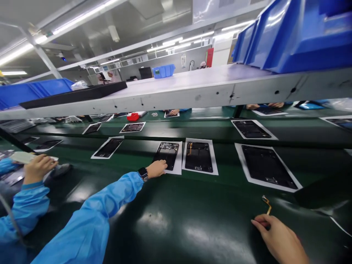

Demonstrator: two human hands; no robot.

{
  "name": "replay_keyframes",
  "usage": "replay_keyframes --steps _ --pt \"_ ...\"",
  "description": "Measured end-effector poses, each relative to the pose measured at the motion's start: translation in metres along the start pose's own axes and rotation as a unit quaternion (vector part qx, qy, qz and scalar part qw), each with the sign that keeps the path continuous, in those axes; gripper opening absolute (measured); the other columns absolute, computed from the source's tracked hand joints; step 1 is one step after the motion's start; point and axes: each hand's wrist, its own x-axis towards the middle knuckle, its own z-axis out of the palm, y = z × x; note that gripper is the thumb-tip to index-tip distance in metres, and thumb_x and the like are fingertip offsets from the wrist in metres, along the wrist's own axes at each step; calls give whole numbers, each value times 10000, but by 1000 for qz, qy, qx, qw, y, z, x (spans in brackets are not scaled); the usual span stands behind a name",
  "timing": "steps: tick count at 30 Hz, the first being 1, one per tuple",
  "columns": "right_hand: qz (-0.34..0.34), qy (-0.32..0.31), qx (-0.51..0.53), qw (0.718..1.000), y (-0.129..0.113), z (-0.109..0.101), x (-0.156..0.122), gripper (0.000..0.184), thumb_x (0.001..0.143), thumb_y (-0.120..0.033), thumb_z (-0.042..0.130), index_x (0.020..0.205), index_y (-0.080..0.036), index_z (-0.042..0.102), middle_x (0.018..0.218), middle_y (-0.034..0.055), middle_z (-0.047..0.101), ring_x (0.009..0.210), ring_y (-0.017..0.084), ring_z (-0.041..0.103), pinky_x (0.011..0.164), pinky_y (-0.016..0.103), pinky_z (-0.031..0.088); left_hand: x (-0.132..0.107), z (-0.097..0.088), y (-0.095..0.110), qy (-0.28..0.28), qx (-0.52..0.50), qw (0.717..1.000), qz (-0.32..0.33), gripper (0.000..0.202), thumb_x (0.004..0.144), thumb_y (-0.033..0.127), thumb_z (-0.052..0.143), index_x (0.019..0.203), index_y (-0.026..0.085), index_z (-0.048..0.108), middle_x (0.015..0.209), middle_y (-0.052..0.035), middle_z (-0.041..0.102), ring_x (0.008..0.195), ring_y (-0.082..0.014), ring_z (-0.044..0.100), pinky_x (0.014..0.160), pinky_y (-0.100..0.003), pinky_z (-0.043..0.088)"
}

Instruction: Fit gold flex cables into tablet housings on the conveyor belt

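Note:
My left hand [156, 168], with a dark watch at the wrist, grips the near left edge of an open black tablet housing [169, 156]. This housing lies on a white sheet [178, 161] and has a circuit board along its far end. Just right of it lies a second tablet housing [199, 157] with an orange flex cable [189, 148] at its upper left. Low on the right, my right hand [277, 234] pinches a small yellow flex cable [268, 208] between thumb and finger, its dark connector end pointing up, above the green surface.
More tablet housings on sheets lie along the green bench [154, 220], one large housing [268, 167] at right. A co-worker's hand [38, 167] holds a pale flat piece at left. A white shelf [192, 88] with blue bins [299, 40] crosses above; a red box [133, 117] sits behind.

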Motion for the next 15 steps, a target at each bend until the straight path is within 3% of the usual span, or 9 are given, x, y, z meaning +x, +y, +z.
replay_keyframes --steps 6,11,13,15 --pt "-74 73 -26 994 -32 -1 -5 372 737 -541 449 737 -249 680 840 88 714 693 280 664 653 388 486 3 -1 4 8 26 999 31 105 846 58 542 931 116 557 1008 -145 614 919 -239 619 794 -344 500" --pt "-105 138 21 985 -53 -1 -14 404 758 -530 436 846 -214 672 839 103 721 705 285 677 648 372 499 1 -30 7 33 39 998 43 95 844 50 527 907 117 550 923 -146 632 799 -233 645 710 -340 507" --pt "-112 175 56 977 -58 -5 -18 426 762 -537 459 876 -193 683 838 109 722 699 274 675 649 352 500 -14 -45 21 53 40 996 52 128 862 42 486 952 107 550 968 -161 624 795 -235 644 693 -346 500" --pt "-100 206 76 970 -61 -11 -22 458 773 -568 484 888 -180 699 818 108 718 673 259 663 636 336 493 -43 -54 49 68 37 994 75 156 873 52 475 999 109 549 999 -154 616 787 -233 637 657 -343 489"
